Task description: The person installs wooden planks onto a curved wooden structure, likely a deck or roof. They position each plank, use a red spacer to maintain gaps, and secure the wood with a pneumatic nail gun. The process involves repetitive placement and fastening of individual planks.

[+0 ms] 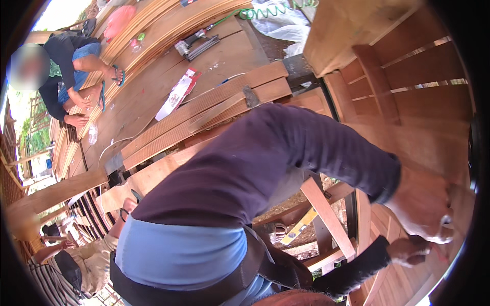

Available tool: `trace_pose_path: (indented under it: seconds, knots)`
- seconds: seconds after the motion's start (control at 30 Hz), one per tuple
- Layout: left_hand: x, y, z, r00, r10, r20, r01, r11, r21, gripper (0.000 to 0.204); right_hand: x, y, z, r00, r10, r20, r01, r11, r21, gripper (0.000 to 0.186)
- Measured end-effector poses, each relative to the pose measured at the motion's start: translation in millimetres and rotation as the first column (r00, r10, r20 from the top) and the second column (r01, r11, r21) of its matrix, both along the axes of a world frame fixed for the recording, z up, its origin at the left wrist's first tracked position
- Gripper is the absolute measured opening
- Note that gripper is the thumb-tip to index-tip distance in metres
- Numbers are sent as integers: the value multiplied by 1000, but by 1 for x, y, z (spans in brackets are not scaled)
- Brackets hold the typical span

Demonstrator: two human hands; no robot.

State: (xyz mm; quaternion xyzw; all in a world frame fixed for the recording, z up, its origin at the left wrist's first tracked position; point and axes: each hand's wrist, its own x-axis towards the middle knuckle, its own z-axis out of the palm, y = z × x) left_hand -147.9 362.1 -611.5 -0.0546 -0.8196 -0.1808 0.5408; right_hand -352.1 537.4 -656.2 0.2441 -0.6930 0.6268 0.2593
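My left arm, in a dark sleeve, reaches across to the far right edge. There my left hand (421, 204) is curled close to a brown wooden panel (395, 224); it is blurred, and what its fingers close on cannot be made out. Just below it my right hand (407, 251) comes in from the lower edge, also curled near the panel. A small reddish thing (441, 252) shows beside its fingers, too blurred to name. A short wooden batten (327, 218) slants left of the hands, with a yellow spirit level (299, 226) next to it.
Grooved deck boards (204, 120) lie stacked beyond my arm. A nail gun (190, 43) with a coiled green air hose (270, 11) rests on the platform. One person (66, 61) crouches at upper left; another person (84, 262) is at lower left. Slatted brown woodwork (426, 66) stands upper right.
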Motion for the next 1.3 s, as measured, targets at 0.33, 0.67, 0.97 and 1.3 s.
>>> trace_pose_path:
  seconds: [0.33, 0.67, 0.97, 1.3]
  knots:
    - [410, -232, -326, 307, 707, 637, -950, 190, 247, 34, -77, 66, -2, 546, 72, -835, 663, 573, 482, 31]
    - [621, -251, -490, -324, 8, 946, -928, -198, -316, 54, -43, 64, 13, 564, 134, -815, 668, 506, 546, 34]
    - [649, -269, -528, -353, -80, 932, -908, -212, -362, 62, -23, 54, 21, 566, 156, -809, 683, 460, 567, 38]
    - [626, -244, -480, -372, -94, 923, -926, 111, -362, 69, -18, 44, 14, 585, 178, -791, 654, 473, 590, 42]
